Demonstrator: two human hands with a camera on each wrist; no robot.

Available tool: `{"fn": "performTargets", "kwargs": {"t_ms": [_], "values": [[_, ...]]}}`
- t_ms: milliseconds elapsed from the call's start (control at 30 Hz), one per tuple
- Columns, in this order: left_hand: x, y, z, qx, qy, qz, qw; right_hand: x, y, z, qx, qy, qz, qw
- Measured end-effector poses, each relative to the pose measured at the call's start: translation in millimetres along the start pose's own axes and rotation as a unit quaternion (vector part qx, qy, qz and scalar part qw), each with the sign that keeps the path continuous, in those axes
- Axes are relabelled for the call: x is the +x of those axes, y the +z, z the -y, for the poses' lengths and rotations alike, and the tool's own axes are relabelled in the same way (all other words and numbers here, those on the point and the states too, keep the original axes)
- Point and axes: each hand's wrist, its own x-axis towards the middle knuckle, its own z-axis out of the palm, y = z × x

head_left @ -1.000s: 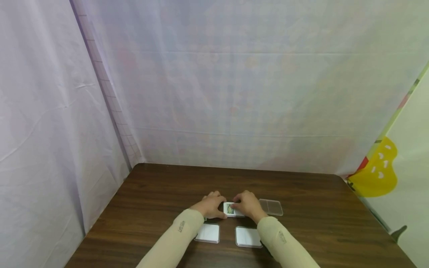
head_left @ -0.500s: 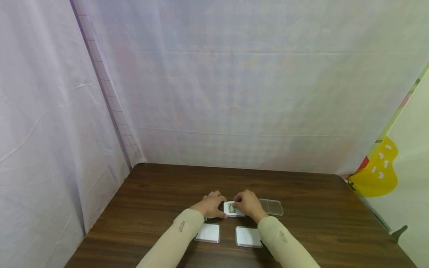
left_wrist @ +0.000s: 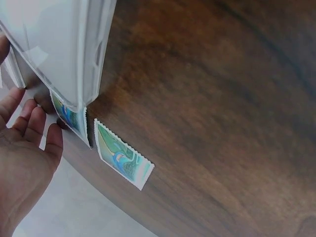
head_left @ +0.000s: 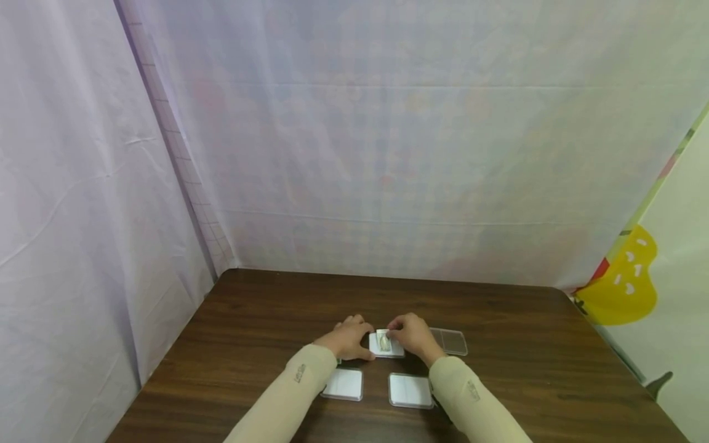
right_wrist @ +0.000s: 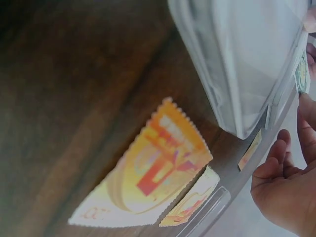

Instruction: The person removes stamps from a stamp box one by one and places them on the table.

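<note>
A thin white-backed case lies flat in mid-table between both hands. My left hand holds its left side, with thumb at the near corner and forefinger at the far one. A small postage stamp with a pale green picture is raised at a tilt over the case, pinched by the right hand. The right wrist view shows that stamp between fingertips, partly cut off by the frame edge. Two green-blue stamps lie under the left wrist. Several orange-yellow stamps lie by the right wrist.
Two more white-backed cases with clear rims, a left one and a right one, lie nearer the body. A clear lid lies right of the right hand. Pale curtains rise behind the brown table.
The right hand has lifted the stamp from lying on the case to a tilt, shifting it slightly right and away from the body. The left hand and the case have stayed put.
</note>
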Motion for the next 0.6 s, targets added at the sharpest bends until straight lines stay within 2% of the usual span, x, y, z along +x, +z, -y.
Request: {"fn": "performTargets", "kwargs": {"t_ms": [133,433,600], "values": [[-0.8,-1.2,-0.3,-0.001,0.004,0.0,1.0,0.3,-2,-1,0.015,0.014,0.004,0.9998],[-2.3,-2.3,-0.9,-0.012,-0.01,0.007,0.9999,-2.4,-9,-4,0.05,0.025,0.007,0.9984],[-0.9,-2.1,-1.4,-0.014,-0.014,0.009,0.9998,-4.1,-14,-5,0.082,0.048,0.016,0.9954]]}}
